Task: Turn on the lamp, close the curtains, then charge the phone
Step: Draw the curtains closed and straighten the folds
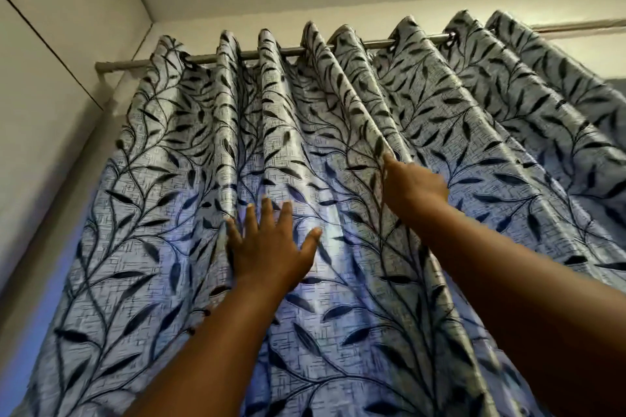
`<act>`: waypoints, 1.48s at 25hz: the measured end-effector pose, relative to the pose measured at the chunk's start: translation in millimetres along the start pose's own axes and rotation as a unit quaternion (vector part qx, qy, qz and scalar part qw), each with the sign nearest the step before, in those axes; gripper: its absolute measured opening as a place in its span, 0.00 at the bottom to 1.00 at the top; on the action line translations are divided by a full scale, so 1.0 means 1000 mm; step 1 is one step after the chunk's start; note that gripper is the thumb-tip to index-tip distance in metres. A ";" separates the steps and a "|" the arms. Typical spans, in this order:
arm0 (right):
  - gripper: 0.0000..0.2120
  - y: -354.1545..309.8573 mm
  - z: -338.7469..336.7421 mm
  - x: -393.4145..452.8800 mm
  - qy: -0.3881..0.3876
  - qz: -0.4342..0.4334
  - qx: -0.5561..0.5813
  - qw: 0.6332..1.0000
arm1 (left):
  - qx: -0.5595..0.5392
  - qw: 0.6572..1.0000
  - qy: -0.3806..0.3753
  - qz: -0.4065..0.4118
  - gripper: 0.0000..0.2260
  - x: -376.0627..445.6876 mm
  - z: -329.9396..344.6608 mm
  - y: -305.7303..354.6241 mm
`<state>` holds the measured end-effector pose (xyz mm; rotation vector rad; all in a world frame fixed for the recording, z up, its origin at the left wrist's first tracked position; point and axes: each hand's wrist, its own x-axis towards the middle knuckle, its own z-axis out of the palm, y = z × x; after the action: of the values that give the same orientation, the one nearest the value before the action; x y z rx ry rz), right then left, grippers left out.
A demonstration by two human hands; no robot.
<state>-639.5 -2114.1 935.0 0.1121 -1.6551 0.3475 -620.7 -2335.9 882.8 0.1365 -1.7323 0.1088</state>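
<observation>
Wall corner; L hand (pixel 271 244) flat on curtain (pixel 162 213), R hand (pixel 411 184) grip pinching fold edge.

My left hand (pixel 271 247) and right hand (pixel 415 184) are bare, with no rings, watch or bracelets on the fingers or wrists that show. Both forearms are bare too, uncovered all the way to the near edge of the view, so no sleeve shows. The nails on my left hand are short and unpainted.
</observation>
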 end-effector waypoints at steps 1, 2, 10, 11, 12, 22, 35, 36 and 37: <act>0.24 0.002 -0.002 0.002 0.003 0.002 -0.018 1.000 | -0.010 1.000 0.009 0.014 0.36 0.003 0.002 0.007; 0.23 0.004 -0.003 0.005 0.004 0.001 -0.025 1.000 | -0.015 0.999 0.016 0.032 0.36 0.004 0.003 0.017; 0.15 0.029 0.001 0.023 -0.001 -0.018 0.000 1.000 | -0.006 0.994 0.042 0.099 0.36 0.014 0.014 0.104; 0.15 0.043 0.001 0.027 0.000 -0.024 0.007 1.000 | 0.003 0.994 0.041 0.101 0.36 0.014 0.017 0.120; 0.15 0.049 0.001 0.029 0.005 -0.032 0.006 0.999 | 0.004 0.994 0.039 0.101 0.36 0.015 0.020 0.127; 0.17 0.140 0.023 0.037 -0.061 0.012 0.094 0.994 | 0.039 0.995 0.023 0.087 0.36 0.021 0.028 0.197; 0.36 -0.042 0.000 -0.036 0.038 -0.154 0.211 0.964 | 0.058 0.987 0.101 -0.109 0.33 0.021 -0.060 0.005; 0.36 -0.071 -0.005 -0.043 0.036 -0.171 0.236 0.956 | 0.055 0.984 0.112 -0.129 0.32 0.020 -0.071 -0.024; 0.36 -0.103 -0.009 -0.053 0.034 -0.187 0.257 0.948 | 0.058 0.981 0.117 -0.146 0.30 0.018 -0.081 -0.053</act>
<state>-596.2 -2215.6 900.1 0.7865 -1.4043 0.4773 -536.8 -2377.1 913.4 0.4460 -1.4551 0.0087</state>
